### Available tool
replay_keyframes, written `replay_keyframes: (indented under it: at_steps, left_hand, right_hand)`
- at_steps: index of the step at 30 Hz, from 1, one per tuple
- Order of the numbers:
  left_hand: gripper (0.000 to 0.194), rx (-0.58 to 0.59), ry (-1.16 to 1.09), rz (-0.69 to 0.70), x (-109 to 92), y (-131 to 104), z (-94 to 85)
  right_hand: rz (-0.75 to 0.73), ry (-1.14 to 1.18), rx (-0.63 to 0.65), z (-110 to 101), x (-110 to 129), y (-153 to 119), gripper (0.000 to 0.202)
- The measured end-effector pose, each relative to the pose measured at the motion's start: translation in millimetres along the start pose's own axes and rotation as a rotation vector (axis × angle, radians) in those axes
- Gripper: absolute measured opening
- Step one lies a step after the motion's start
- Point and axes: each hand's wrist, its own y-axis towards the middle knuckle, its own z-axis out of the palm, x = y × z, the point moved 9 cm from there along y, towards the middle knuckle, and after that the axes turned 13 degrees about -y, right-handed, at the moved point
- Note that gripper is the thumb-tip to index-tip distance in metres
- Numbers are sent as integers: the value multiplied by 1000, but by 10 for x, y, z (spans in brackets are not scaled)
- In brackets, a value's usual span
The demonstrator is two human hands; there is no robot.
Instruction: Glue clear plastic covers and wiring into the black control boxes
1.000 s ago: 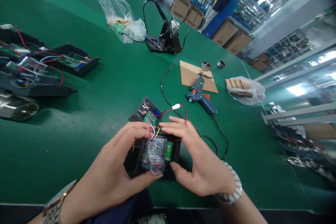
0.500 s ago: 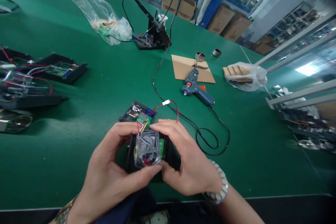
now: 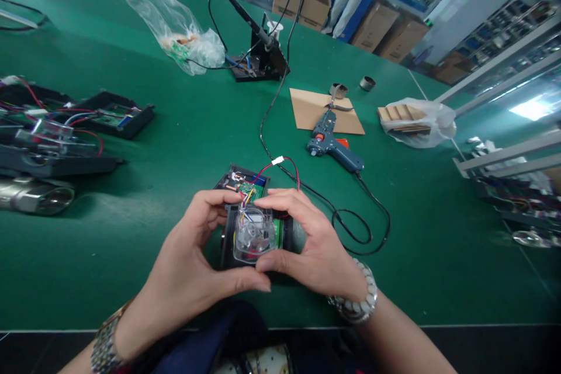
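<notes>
**Two hands grip a clear-cased part over a black housing**

Head view: the left hand [image 3: 193, 269] and right hand [image 3: 313, 245] both pinch a clear plastic module [image 3: 254, 236] – thumbs below, fingers above – atop a black housing [image 3: 245, 210] on the green table [image 3: 175, 140], near its front edge. A glue gun [image 3: 333, 149] lies beyond.

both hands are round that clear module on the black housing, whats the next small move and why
Probably press the clear module gently down and level into the black housing. Both the left hand and right hand pinch it at its edges, and it appears to sit above the housing. The coloured wires run from its top edge to the green board, so watch that they are not trapped.
</notes>
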Motion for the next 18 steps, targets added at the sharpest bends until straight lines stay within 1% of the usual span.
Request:
replay_keyframes:
  at_steps: [2,3,5,6,8,9,10,12,15,18]
  left_hand:
    - [88,2,2,16,-1,-4,-18]
    - [84,3,2,17,-1,-8,-20]
    - [75,10,14,9,-4,-19,-12]
    - [72,12,23,9,-11,-25,-5]
    - [69,19,36,15,-25,-32,13]
    - [69,21,40,22,-31,-31,21]
    - [69,16,46,30,-34,-28,23]
    - [70,-8,70,47,-37,-14,10]
    - [71,-39,70,45,-29,5,-6]
    - [62,3,-37,-6,-11,4,53]
  right_hand:
    - [-16,53,-26,-5,-4,14,53]
    - [-3,93,-48,-16,-22,20,44]
    - [66,172,-119,-63,-94,22,17]
    - [98,201,-153,-87,-121,18,12]
    - [108,227,-169,-98,-108,16,16]
    - [86,219,-148,-79,-66,20,14]
    - [58,202,-120,-54,-16,25,16]
    - [41,168,-104,-28,45,32,22]
    - [132,190,-137,-19,-2,52,15]
    - [224,315,-128,38,-98,86,18]
